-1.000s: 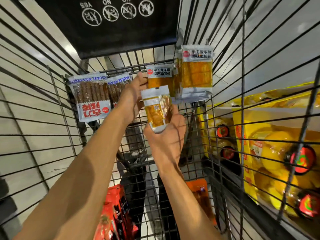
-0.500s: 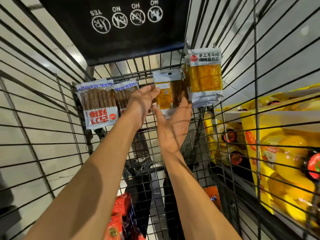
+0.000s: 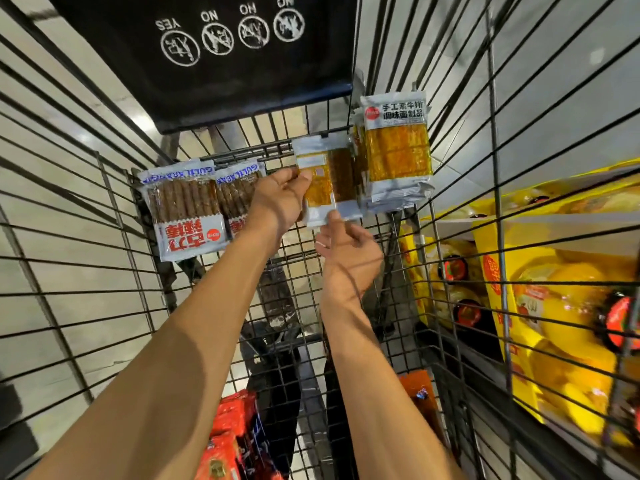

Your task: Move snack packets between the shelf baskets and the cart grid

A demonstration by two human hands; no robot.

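Observation:
An orange snack packet [image 3: 320, 185] with white ends stands upright against the cart's far wire grid [image 3: 277, 150]. My left hand [image 3: 282, 199] holds its left edge, thumb on the front. My right hand [image 3: 346, 252] pinches its bottom white edge from below. A stack of the same orange packets [image 3: 396, 150] hangs on the grid just to its right. Two brown stick-snack packets [image 3: 188, 209] hang on the grid to the left of my left hand.
The black child-seat flap [image 3: 214, 53] with safety icons hangs above the packets. Red packets [image 3: 228, 441] and an orange one [image 3: 417, 386] lie on the cart floor. Outside the right wall is a shelf of yellow packs [image 3: 554, 306].
The orange packet went from my right hand up against the far grid. My left hand shifted onto its left edge and my right hand dropped to pinch its bottom edge.

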